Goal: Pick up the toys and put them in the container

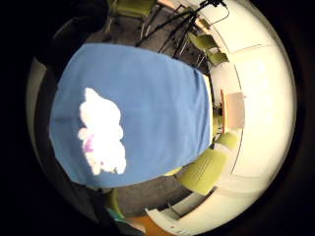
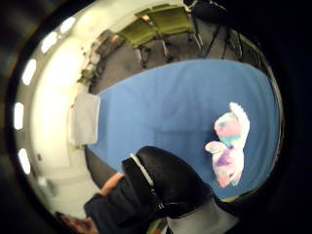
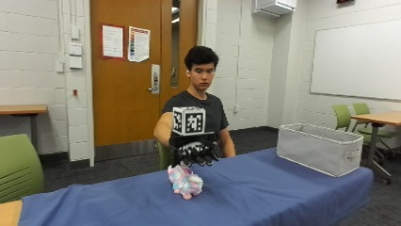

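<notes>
- I'm holding my gloved hand (image 3: 196, 153) above the plush toy (image 3: 185, 182), fingers hanging loosely curled, gripping nothing.
- The grey bin (image 3: 319, 147) is sitting well apart on the blue table (image 3: 263, 197); its inside is hidden from me.

Classroom, whiteboard (image 3: 357, 59) on painted block wall, green chairs (image 3: 351, 117), wooden door (image 3: 134, 70)

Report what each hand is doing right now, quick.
Gloved right hand: raised just above the plush toy, fingers pointing down and uncurled, holding nothing.
Bare left hand: out of sight, cannot be told.
</notes>
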Action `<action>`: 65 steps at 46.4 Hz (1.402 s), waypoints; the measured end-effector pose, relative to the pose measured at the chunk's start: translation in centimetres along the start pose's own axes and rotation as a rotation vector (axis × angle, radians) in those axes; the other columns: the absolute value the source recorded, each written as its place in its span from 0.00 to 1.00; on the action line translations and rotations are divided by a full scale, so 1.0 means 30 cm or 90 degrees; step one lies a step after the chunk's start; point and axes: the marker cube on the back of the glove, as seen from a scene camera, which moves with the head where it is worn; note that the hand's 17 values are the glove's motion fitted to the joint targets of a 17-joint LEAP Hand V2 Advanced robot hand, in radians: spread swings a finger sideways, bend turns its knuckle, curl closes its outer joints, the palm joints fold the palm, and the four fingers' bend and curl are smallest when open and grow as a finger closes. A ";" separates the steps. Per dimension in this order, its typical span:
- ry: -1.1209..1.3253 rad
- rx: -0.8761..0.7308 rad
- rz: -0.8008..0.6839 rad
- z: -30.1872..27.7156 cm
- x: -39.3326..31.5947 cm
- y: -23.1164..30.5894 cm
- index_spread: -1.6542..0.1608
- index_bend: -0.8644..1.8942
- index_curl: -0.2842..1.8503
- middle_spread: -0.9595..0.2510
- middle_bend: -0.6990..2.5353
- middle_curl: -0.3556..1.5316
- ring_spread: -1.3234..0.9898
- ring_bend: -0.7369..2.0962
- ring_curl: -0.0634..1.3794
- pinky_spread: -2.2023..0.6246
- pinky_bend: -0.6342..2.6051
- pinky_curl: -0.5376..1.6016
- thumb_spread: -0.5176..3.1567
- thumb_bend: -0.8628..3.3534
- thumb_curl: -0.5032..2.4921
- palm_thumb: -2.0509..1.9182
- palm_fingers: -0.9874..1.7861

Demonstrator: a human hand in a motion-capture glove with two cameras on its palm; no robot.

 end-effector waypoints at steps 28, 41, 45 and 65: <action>-0.085 -0.084 -0.012 0.361 0.059 0.147 0.70 0.42 0.30 0.65 0.26 0.39 0.44 0.42 0.24 0.74 0.45 0.40 0.45 0.21 0.24 0.54 0.45; -0.044 0.046 -0.015 0.319 0.021 0.228 0.70 0.50 0.34 0.56 0.33 0.42 0.36 0.48 0.26 0.68 0.41 0.38 0.48 0.26 0.28 0.64 0.67; -0.031 0.053 -0.006 0.310 0.017 0.233 0.71 0.44 0.33 0.53 0.37 0.45 0.36 0.52 0.29 0.65 0.43 0.39 0.46 0.25 0.29 0.64 0.78; -0.025 -0.005 0.031 0.050 -0.094 0.121 0.75 0.51 0.41 0.52 0.52 0.55 0.40 0.66 0.41 0.61 0.45 0.44 0.44 0.23 0.34 0.65 0.85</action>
